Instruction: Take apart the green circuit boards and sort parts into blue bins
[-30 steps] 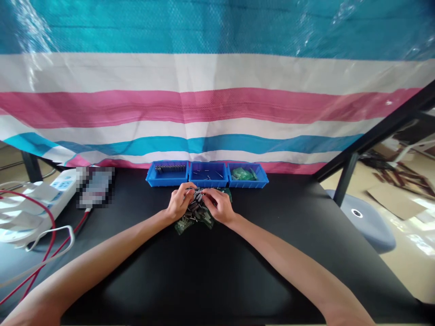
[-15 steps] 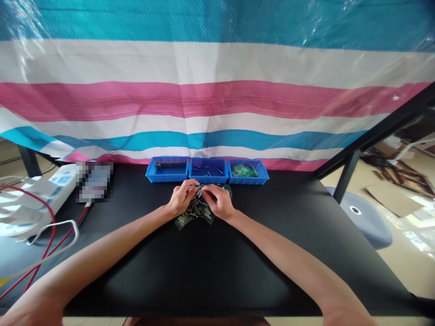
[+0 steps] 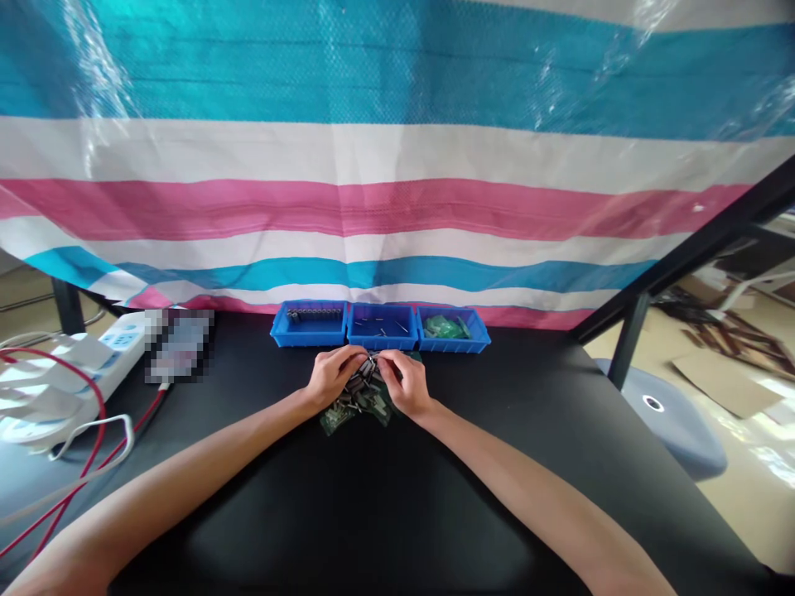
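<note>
My left hand (image 3: 330, 377) and my right hand (image 3: 405, 382) meet over a pile of green circuit boards with dark cylindrical parts (image 3: 360, 397) on the black table (image 3: 385, 513). Both hands have their fingers curled and pinched together above the pile, fingertips nearly touching. What they pinch is too small to make out. The pile lies just in front of three blue trays.
The left blue tray (image 3: 309, 324) holds a row of dark parts, the middle tray (image 3: 382, 326) a few small pins, the right tray (image 3: 452, 329) green pieces. A white power strip (image 3: 118, 343) with red and white cables (image 3: 74, 430) lies at left. A striped tarp hangs behind; a grey stool (image 3: 671, 422) stands at right.
The camera has tilted slightly, shifting the scene down in the picture. My hands stay over the pile, with the fingertips drawn a little closer together.
</note>
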A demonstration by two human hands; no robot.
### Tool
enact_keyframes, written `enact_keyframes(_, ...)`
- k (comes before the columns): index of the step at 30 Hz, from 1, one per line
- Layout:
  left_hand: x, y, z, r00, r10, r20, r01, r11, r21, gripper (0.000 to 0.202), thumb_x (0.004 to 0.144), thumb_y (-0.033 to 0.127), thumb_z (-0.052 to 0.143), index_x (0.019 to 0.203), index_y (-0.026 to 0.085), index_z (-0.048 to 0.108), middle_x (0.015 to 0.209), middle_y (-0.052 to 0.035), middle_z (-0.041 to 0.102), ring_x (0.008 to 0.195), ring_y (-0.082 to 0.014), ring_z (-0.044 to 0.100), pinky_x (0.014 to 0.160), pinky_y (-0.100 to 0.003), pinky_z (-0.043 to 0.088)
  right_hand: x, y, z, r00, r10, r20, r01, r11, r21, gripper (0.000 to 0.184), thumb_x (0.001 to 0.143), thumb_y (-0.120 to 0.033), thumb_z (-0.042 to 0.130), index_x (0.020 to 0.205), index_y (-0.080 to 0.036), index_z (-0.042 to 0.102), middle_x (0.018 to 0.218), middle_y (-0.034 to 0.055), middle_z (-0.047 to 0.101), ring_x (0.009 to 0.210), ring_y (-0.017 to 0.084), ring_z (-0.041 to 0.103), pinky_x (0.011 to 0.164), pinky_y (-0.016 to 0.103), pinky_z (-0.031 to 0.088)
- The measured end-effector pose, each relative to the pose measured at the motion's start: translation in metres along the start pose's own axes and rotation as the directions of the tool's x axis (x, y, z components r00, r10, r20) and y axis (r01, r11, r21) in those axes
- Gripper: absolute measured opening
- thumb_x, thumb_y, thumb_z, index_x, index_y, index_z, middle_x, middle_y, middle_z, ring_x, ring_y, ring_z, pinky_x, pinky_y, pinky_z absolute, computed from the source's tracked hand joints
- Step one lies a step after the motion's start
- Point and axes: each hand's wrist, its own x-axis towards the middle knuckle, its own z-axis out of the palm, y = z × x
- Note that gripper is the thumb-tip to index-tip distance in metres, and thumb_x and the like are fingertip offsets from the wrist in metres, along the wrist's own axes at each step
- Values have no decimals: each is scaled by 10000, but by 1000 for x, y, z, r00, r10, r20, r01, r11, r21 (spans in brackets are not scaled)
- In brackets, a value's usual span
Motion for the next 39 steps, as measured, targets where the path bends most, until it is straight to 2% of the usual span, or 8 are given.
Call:
enact_keyframes(5, -1, -2, 0, 999, 35, -11, -35, 999, 2, 197, 940, 260, 501, 1021, 176, 660, 870, -35, 695, 766, -118, 652, 717, -193, 498, 1, 4, 3, 999, 13, 36, -12, 1000, -22, 174, 939, -256, 479, 887, -186, 630, 791, 47, 687, 703, 159, 646, 667, 245, 475)
enact_keyframes(11, -1, -2, 1, 997, 74, -2, -74, 997, -19, 281, 952, 229, 473, 1204, 197, 592, 1019, -64, 690, 914, -144, 664, 802, -229, 526, 0, 7, 7, 997, 0, 76, 7, 996, -88, 204, 936, -278, 490, 827, -178, 631, 727, 43, 679, 628, 151, 629, 607, 236, 449)
enact_keyframes(17, -3, -3, 1, 994, 105, 2, -105, 994, -30, 289, 952, 200, 461, 1209, 207, 594, 1101, -56, 694, 1001, -154, 661, 852, -236, 527, -1, 9, 8, 994, -4, 111, 18, 992, -128, 220, 946, -292, 478, 841, -185, 639, 719, 41, 686, 621, 152, 636, 603, 234, 438)
enact_keyframes(20, -4, -1, 0, 997, 68, 34, -67, 997, -24, 274, 957, 209, 450, 1173, 197, 618, 1060, -52, 709, 935, -144, 678, 815, -218, 526, -1, 10, 8, 992, -6, 123, 23, 991, -132, 222, 946, -295, 481, 838, -182, 639, 701, 37, 681, 601, 147, 628, 589, 230, 422)
enact_keyframes(23, -4, 2, -2, 998, 42, 42, -41, 998, -38, 264, 967, 226, 432, 1124, 179, 639, 993, -48, 722, 769, -108, 678, 720, -186, 516, -1, 11, 9, 993, 14, 120, 4, 989, -147, 271, 951, -302, 469, 765, -183, 628, 630, 24, 647, 553, 136, 600, 558, 227, 395)
enact_keyframes(28, -5, 2, -3, 999, -50, -5, 50, 998, -29, 266, 978, 260, 409, 1028, 172, 655, 737, 9, 696, 504, -53, 554, 573, -156, 455, 0, 9, 8, 995, 33, 98, -16, 986, -164, 323, 950, -315, 464, 691, -184, 605, 583, 17, 613, 531, 130, 577, 543, 226, 371)
enact_keyframes(32, -7, -5, 0, 997, -40, -73, 38, 999, -24, 241, 967, 281, 439, 1036, 166, 639, 736, 5, 682, 582, -73, 601, 619, -164, 477, 0, 7, 7, 995, 32, 93, -18, 989, -148, 334, 951, -319, 465, 671, -185, 589, 570, 11, 600, 524, 125, 568, 543, 222, 371)
enact_keyframes(39, -7, -9, 0, 993, 84, -87, -82, 996, 28, 241, 947, 260, 481, 1097, 171, 648, 909, -56, 723, 733, -118, 670, 695, -202, 520, 0, 6, 6, 995, 41, 93, -29, 993, -118, 317, 948, -312, 467, 684, -192, 595, 583, 17, 610, 548, 141, 592, 556, 233, 407)
